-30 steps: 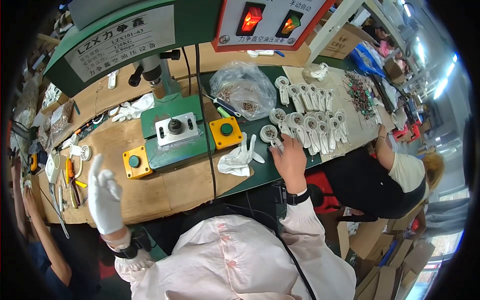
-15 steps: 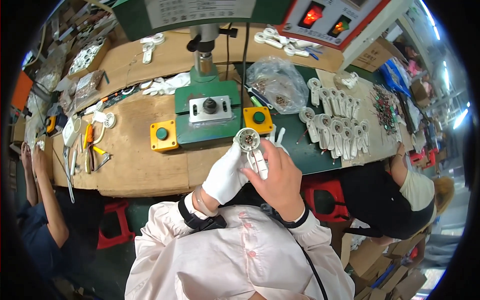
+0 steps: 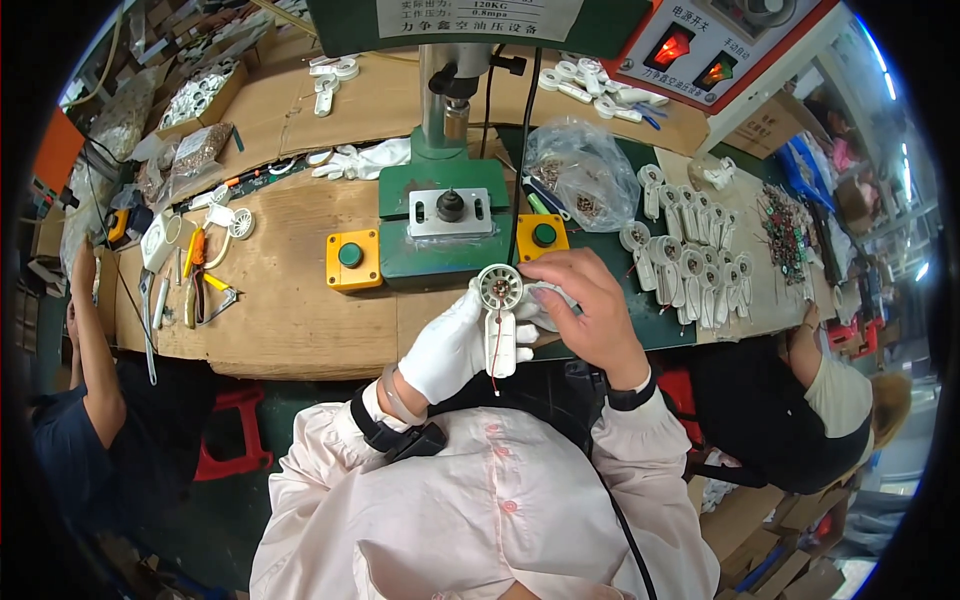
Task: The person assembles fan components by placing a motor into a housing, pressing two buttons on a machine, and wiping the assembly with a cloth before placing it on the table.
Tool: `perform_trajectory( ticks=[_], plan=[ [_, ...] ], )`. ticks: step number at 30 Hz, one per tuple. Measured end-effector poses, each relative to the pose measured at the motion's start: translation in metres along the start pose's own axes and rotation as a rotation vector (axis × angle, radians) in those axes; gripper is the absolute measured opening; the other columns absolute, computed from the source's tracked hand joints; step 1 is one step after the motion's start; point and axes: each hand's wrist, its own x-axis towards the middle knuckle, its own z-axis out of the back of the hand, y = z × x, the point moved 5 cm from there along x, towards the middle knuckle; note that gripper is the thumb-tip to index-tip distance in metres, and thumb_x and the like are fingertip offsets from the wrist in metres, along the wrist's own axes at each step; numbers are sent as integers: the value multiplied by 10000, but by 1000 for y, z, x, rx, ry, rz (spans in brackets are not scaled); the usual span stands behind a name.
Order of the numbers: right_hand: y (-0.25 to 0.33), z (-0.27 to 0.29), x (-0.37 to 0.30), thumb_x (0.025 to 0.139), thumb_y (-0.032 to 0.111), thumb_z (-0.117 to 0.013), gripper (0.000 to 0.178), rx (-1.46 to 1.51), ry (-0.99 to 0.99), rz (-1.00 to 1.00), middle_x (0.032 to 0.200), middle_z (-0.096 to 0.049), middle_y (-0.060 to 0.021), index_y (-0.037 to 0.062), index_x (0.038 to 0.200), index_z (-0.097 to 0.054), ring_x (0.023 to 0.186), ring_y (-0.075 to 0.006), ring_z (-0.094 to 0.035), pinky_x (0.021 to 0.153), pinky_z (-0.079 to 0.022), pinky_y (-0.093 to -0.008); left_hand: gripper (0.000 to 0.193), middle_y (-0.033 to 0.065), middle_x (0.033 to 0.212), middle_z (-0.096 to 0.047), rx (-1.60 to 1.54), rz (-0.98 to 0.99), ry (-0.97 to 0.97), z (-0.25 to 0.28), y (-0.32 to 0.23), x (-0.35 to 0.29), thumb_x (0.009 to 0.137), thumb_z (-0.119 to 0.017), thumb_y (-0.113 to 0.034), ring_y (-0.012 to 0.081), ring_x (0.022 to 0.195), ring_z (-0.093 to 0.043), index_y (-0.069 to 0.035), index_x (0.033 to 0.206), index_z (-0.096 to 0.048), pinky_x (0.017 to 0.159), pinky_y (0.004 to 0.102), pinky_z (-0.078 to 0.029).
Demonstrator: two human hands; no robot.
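Part (image 3: 503,330): white, round spoked head (image 3: 500,287), flat handle (image 3: 506,350), thin reddish wire (image 3: 496,386).

I'm getting two hands (image 3: 440,355), one white fan piece (image 3: 500,338) up front, ten-plus similar pieces (image 3: 666,284) in rows (overlapping, can't get exact), two yellow button boxes (image 3: 354,273), two lit switches (image 3: 673,46), one green press (image 3: 430,178), two co-workers (image 3: 75,425).

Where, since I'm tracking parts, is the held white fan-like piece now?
In the head view, the white piece is near the centre, in the gloved left hand, below the green press base; the bare right hand is to its right.
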Motion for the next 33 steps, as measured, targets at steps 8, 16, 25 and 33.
perform_trajectory(
  ticks=[8,16,25,33],
  plan=[
    [7,6,31,778,37,-729,279,-48,327,79,876,-635,-66,117,1046,-741,815,-237,-608,695,-483,-327,580,173,1276,-595,76,10,-1,8,1,0,1024,-390,-491,266,1004,-653,-79,1433,-403,867,408,-560],
    [-45,60,-31,846,17,-673,247,-75,-119,-364,881,-646,-81,88,1078,-720,826,-213,-622,702,-494,-309,552,190,1267,-592,48,8,-24,8,3,-3,1032,-385,-468,263,961,-659,-74,1418,-406,844,405,-569],
    [-65,14,-95,808,103,-720,351,-351,-44,-384,1112,-629,-98,106,1156,-671,982,-275,-615,809,-515,-346,555,215,1276,-575,64,79,-31,26,12,-12,1032,-373,-474,278,968,-654,-58,1398,-409,841,422,-568],
    [-60,-7,-92,776,76,-719,301,-340,-90,-355,1093,-643,-95,86,1074,-677,954,-295,-608,792,-511,-374,553,210,1286,-570,142,88,-93,4,24,12,1040,-344,-469,291,993,-643,-60,1406,-409,860,432,-557]
  ],
)
